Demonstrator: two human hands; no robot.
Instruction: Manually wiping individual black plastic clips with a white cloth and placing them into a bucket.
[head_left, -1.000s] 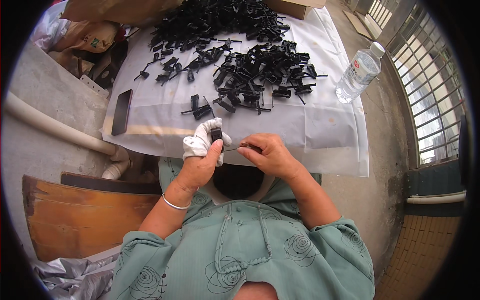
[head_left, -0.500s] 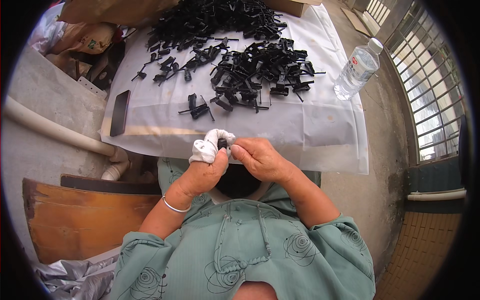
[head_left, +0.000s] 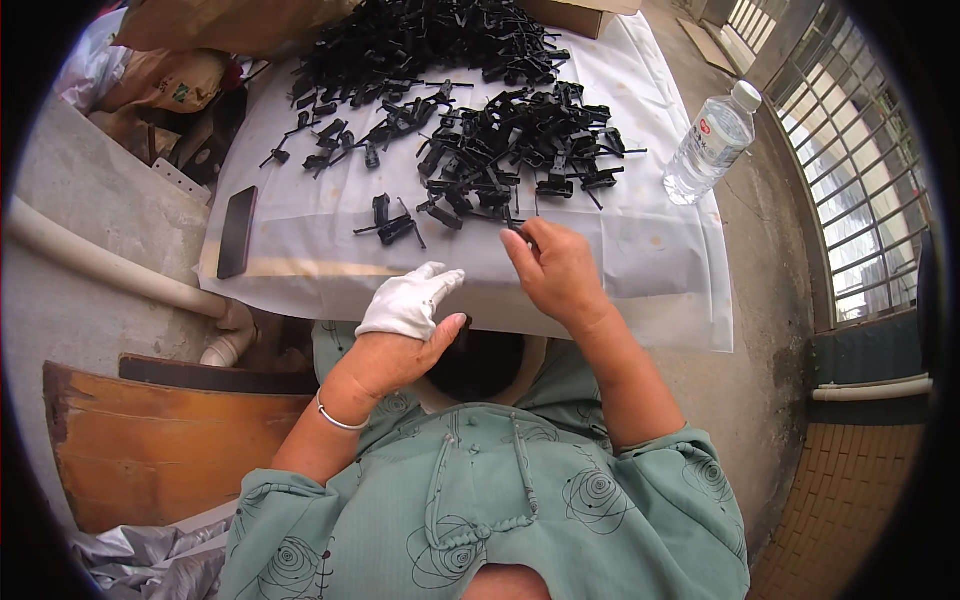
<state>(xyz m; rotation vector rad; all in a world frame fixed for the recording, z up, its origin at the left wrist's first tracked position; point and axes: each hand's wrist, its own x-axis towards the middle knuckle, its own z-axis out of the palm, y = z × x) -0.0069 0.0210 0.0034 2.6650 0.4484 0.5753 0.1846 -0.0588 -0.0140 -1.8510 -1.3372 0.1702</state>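
Our left hand (head_left: 405,318), seemingly emptied, now spreads loosely: one round looks finished. Our right hand (head_left: 558,268) curls at the black parts (head_left: 535,140); we cannot tell whether it holds one.

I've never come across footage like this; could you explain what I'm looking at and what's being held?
No machine here: a person works by hand, filmed by a head-worn camera looking down. Its fisheye lens bends straight edges.

The left hand has a white covering over its fingers, thumb bare; it is open, with nothing visibly held. The bare right hand reaches over the table's near side; whether its fingertips pinch something is unclear.

On the white sheet lie heaps of small black parts, with a dark phone-like slab at left and a clear bottle at right.
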